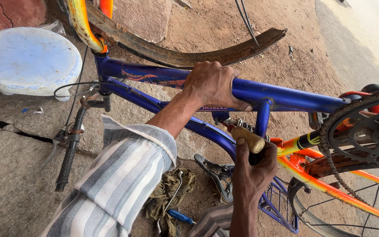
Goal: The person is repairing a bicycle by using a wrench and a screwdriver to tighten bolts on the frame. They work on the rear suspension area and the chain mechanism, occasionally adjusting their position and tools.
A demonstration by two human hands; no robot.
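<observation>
An upside-down bicycle with a blue frame (286, 97) lies across the view. My left hand (211, 85) grips the upper blue tube from above. Below it, my right hand (253, 169) holds a screwdriver by its wooden handle (247, 138), thumb on the handle. The tool's tip points up-left at the small metal fittings (237, 124) under the frame's short vertical blue strut. The orange rear stays (312, 175) run down to the right, beside the black chainring and chain (356, 131).
A rusty mudguard (185, 55) arcs behind the frame. A handlebar grip with brake lever (69, 151) hangs at left. On the ground lie a dirty rag (169, 193), a blue-handled tool (180, 216) and a round white slab (29, 59). The ground is stone and dirt.
</observation>
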